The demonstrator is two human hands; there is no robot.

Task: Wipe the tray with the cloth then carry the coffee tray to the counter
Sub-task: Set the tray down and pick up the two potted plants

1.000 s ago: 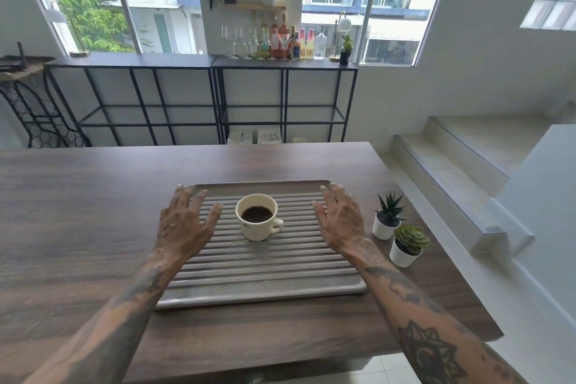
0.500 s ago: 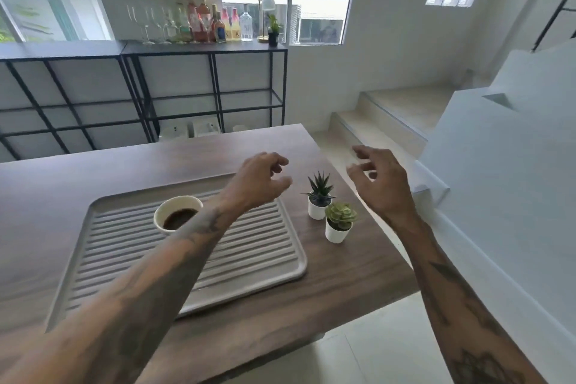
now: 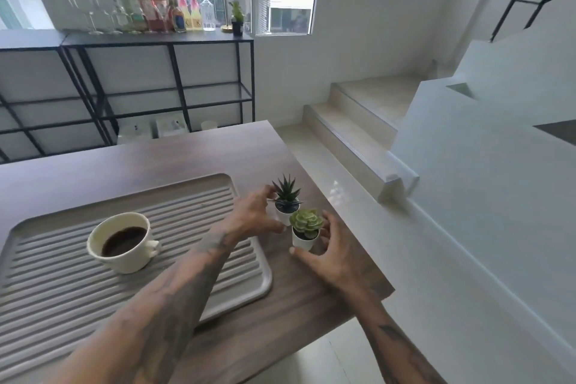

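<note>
A grey ridged tray [image 3: 62, 296] lies on the dark wooden table [image 3: 124, 159]. On it stands a cream cup of black coffee [image 3: 124, 245]. Right of the tray are two small potted plants in white pots. My left hand [image 3: 249, 218] reaches across the tray's right end and curls around the pot of the spiky plant [image 3: 286, 195]. My right hand [image 3: 330, 262] wraps the pot of the rosette succulent [image 3: 307, 224], thumb in front and fingers behind. No cloth is in view.
The table's right edge and corner lie just past the plants, with pale floor below. Tiled steps [image 3: 358, 121] and a white half wall [image 3: 483, 171] are to the right. A black metal shelf [image 3: 156, 39] with bottles and glasses stands behind.
Both hands left the tray's sides and moved right to the two plant pots, closing around them. My view swung right and downward.
</note>
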